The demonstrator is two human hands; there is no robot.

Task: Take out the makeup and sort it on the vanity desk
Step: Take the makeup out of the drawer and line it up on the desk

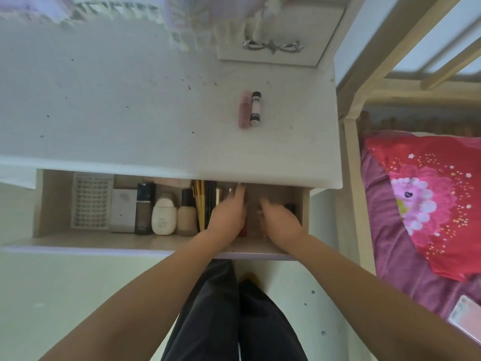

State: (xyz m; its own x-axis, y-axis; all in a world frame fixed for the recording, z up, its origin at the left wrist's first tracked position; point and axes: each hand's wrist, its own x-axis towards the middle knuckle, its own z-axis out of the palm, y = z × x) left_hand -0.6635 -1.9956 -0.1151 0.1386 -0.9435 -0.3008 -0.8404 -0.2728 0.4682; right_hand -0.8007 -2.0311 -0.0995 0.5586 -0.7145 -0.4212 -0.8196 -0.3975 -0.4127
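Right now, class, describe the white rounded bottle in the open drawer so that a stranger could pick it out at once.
Find the open drawer under the white desk top. In its row of upright items, look left of the left hand. The white rounded bottle stands between a dark tall bottle and a beige foundation bottle; it alone is squat and all white.

Red floral pillow [426, 201] lying on a purple bedsheet [390, 259], cream bed frame [351, 162] standing just left of the pillow, pink phone [466, 315] resting below the pillow, dark trousers [234, 313] showing far left of it.
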